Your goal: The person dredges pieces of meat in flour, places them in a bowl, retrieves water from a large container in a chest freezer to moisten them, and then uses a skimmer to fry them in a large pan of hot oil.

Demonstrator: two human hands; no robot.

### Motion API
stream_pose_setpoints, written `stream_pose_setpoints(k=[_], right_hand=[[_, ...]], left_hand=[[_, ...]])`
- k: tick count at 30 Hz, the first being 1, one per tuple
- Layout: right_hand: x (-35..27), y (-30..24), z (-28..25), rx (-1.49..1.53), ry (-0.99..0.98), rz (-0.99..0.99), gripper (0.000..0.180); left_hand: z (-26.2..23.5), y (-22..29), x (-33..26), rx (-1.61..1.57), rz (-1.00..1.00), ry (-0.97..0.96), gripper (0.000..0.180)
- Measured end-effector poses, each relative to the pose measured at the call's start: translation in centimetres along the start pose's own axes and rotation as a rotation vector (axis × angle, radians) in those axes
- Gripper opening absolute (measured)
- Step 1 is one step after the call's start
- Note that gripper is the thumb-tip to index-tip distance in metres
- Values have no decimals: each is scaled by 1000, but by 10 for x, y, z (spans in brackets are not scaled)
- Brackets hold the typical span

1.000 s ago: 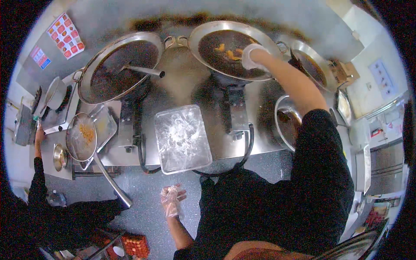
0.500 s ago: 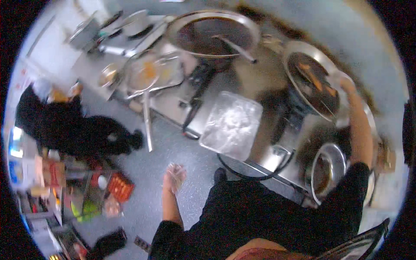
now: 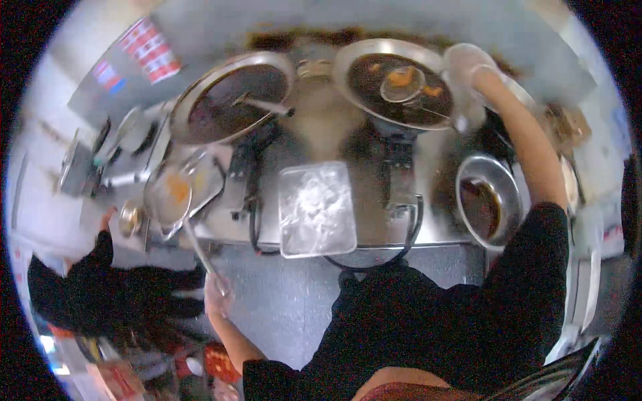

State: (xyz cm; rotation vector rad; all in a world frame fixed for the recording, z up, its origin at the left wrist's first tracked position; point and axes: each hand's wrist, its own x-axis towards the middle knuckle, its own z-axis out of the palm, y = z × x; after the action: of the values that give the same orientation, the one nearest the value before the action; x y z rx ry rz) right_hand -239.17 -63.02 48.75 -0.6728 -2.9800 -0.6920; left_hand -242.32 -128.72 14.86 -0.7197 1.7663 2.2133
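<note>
My left hand (image 3: pixel 215 297), in a clear plastic glove, is closed at the end of the long handle of a round mesh strainer (image 3: pixel 164 208). The strainer holds orange-brown food pieces and lies over a metal tray (image 3: pixel 210 175) at the counter's left. My right hand (image 3: pixel 476 67), also gloved, reaches to the far right rim of the right wok-like pan (image 3: pixel 354 93); blur hides its fingers. Dark liquid fills that pan, where a round skimmer (image 3: pixel 402 85) carries an orange fried piece. The skimmer's thin handle runs toward the right rim below my hand.
A second wide pan (image 3: pixel 187 117) of dark liquid has a handled utensil (image 3: pixel 264 105) in it. Between the pans, a pale powdery tray (image 3: pixel 317 208) overhangs the counter's front edge. A metal bowl (image 3: pixel 461 194) of brown liquid stands right. A person (image 3: pixel 73 284) in dark clothes works at far left.
My view has turned, so the counter now runs level. My left hand has gone from hanging free above the floor to the strainer's handle. My right hand stays by the right pan.
</note>
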Motion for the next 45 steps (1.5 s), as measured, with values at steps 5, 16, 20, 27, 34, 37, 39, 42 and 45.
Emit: stream_pose_setpoints(k=[5,16,20,27,34,37,39,42,45], right_hand=[[-26,25,23,21,108,120,22],[-11,105,127,304,4,213,35],[-12,128,152,312,52,175,36],[-41,143,114,157,222,210,28],[-18,133,126,175,223,122,24],[-10,118,127,318,145,64,20],[-9,117,134,283,206,-83,24],[12,110,157,340,51,-72,32],[39,90,182,525,65,31,36]], left_hand=[[-4,15,14,213,-86,-101,32],[63,60,-108,137,109,14,18],[92,86,-180,31,107,46,17],[88,120,-248,459,414,63,23],[146,132,-278,197,322,-253,31],[204,135,-292,269,223,76,25],[222,135,-284,189,210,-184,7],[249,127,-281,362,307,-163,7],[254,118,-271,482,390,-213,8]])
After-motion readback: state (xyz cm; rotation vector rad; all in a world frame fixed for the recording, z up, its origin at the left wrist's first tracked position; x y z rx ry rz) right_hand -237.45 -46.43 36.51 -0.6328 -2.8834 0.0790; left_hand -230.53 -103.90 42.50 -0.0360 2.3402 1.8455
